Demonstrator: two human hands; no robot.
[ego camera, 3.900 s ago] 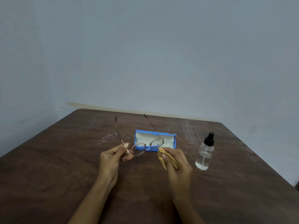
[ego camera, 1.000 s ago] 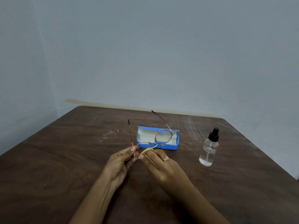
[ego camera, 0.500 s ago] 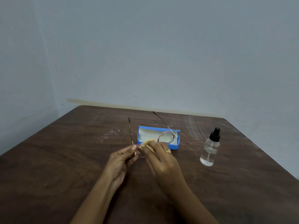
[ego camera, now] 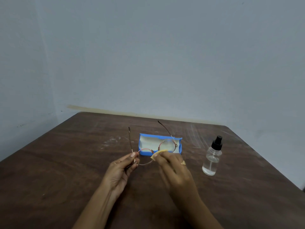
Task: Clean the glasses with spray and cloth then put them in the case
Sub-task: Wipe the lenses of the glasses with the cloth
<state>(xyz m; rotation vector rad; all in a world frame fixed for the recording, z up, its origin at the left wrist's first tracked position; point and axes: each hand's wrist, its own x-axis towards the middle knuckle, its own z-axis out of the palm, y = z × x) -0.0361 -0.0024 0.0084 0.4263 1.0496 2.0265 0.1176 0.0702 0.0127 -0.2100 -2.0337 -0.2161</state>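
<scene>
Thin metal-framed glasses (ego camera: 166, 144) are held above the table with both temples unfolded and pointing away from me. My left hand (ego camera: 121, 171) pinches the frame at its left hinge. My right hand (ego camera: 173, 169) pinches a small yellow cloth (ego camera: 159, 154) against the left lens, near the bridge. Behind the glasses lies the open blue case (ego camera: 142, 142) with a pale lining. A clear spray bottle (ego camera: 212, 160) with a black nozzle stands upright to the right of my right hand.
The dark wooden table (ego camera: 66, 171) meets a grey wall along its far edge; its right edge runs diagonally past the bottle. Pale scuff marks show left of the case and behind the bottle.
Over the last second my right hand has slid the cloth from the left lens's outer side toward the bridge. My left hand keeps its pinch on the hinge. Case and bottle have not moved.
</scene>
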